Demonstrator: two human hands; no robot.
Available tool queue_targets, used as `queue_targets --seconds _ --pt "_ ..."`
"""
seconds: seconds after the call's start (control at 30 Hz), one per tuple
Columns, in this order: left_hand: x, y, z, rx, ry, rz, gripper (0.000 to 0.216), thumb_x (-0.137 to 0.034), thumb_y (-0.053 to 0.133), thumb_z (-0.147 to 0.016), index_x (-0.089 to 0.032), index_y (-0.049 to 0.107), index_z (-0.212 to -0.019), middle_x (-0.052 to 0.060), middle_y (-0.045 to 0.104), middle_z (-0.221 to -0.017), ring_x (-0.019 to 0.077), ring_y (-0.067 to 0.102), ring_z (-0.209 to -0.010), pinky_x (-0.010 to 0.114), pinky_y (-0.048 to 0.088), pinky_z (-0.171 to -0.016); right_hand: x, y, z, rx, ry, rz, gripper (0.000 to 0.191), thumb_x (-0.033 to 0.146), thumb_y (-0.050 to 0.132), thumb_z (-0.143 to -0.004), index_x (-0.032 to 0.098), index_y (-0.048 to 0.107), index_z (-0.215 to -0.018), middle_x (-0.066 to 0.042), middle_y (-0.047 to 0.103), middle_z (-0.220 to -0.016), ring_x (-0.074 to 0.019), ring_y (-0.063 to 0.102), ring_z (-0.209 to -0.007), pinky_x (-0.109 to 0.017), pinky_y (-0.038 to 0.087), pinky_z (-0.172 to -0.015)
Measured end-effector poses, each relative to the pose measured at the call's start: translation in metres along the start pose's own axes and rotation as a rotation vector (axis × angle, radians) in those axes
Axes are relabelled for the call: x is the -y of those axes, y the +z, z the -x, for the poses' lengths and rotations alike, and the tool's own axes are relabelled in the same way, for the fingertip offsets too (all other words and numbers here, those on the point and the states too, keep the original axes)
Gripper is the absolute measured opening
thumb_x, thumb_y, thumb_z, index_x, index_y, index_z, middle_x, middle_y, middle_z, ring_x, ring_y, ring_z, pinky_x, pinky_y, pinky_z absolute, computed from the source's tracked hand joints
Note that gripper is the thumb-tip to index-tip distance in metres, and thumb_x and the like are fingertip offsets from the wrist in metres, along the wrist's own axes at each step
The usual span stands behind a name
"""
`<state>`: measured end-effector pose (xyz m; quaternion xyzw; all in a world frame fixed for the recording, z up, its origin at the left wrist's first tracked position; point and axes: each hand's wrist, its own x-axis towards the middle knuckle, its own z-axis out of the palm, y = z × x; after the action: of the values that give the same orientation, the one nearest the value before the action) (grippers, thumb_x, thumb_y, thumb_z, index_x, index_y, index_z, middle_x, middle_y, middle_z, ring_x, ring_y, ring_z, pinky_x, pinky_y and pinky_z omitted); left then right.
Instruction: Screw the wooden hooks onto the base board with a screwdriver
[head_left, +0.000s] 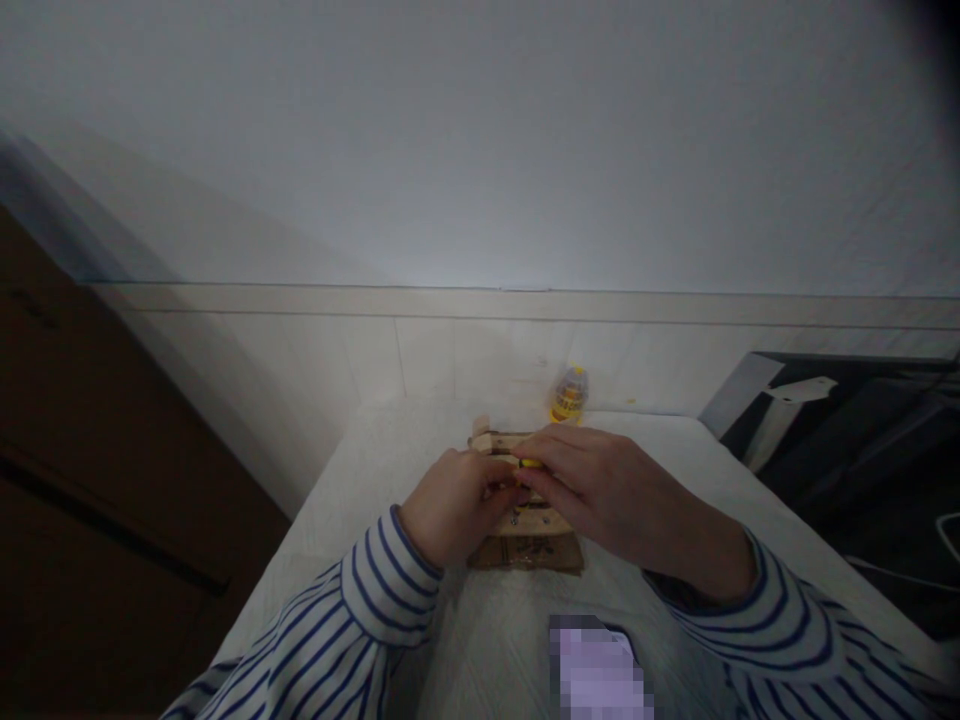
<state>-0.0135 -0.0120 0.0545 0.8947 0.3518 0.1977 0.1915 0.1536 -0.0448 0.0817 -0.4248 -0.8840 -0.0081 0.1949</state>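
Observation:
Over the table's middle, my right hand (611, 490) is closed, thumb and fingers pinching a small yellow-and-black handle (531, 463), perhaps a screwdriver's. My left hand (459, 502) meets it from the left with curled fingers pressed together; what they grip is hidden. Beneath both hands lies a light wooden slatted piece (529, 522), with small metal screw heads or bolts showing on its near slat. Its middle is covered by my fingers. Under the near edge of the wood is a flat piece of brown cardboard (525, 553) with dark print.
Behind my hands, a clear bottle with a yellow label (568, 397) stands near the wall. A blurred-out phone-like object (600, 670) lies at the front of the white-covered table (337, 480). Dark equipment (847, 480) is on the right, brown furniture (112, 450) on the left.

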Motion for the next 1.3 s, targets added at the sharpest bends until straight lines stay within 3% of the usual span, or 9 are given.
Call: queue_targets --seconds 0.27,0.47,0.87,1.3 --pt "-0.0007 -0.0013 0.0005 -0.003 -0.045 -0.005 0.017 -0.024 0.049 -0.08 -0.018 0.065 -0.076 0.002 0.065 -0.07 0.0136 0.058 -0.063 0.022 0.041 -0.06 0.0017 0.0006 -0.0011 -0.026 -0.004 -0.001 0.022 0.025 0.039 -0.087 0.017 0.054 -0.101 -0.004 0.058 -0.088 -0.0165 0.054 -0.082 -0.032 0.044 -0.072" --pt "-0.0059 -0.0039 -0.0001 -0.038 -0.149 -0.064 0.024 -0.038 0.053 -0.076 -0.018 0.067 -0.075 0.002 0.065 -0.067 0.0147 0.057 -0.061 0.024 0.041 -0.059 0.0017 0.0007 -0.0012 -0.022 0.013 0.007 0.024 0.028 0.038 -0.088 0.017 0.054 -0.103 -0.005 0.059 -0.087 -0.0172 0.054 -0.083 -0.033 0.044 -0.073" --pt "-0.0072 -0.0009 -0.0002 -0.071 -0.141 -0.057 0.022 -0.032 0.053 -0.077 -0.017 0.067 -0.07 0.003 0.066 -0.066 0.0135 0.057 -0.058 0.022 0.042 -0.056 -0.0002 0.0019 0.0005 -0.069 -0.044 -0.139 0.03 0.02 0.041 -0.085 0.018 0.048 -0.113 -0.006 0.058 -0.109 -0.0165 0.052 -0.098 -0.034 0.042 -0.086" --pt "-0.0071 0.0001 -0.0012 -0.054 -0.118 -0.036 0.019 -0.029 0.054 -0.076 -0.016 0.066 -0.069 0.002 0.065 -0.065 0.0126 0.057 -0.058 0.021 0.041 -0.054 -0.0019 0.003 0.0015 -0.035 -0.054 -0.132 0.025 0.018 0.04 -0.086 0.018 0.052 -0.108 -0.005 0.059 -0.103 -0.0167 0.053 -0.093 -0.034 0.042 -0.083"
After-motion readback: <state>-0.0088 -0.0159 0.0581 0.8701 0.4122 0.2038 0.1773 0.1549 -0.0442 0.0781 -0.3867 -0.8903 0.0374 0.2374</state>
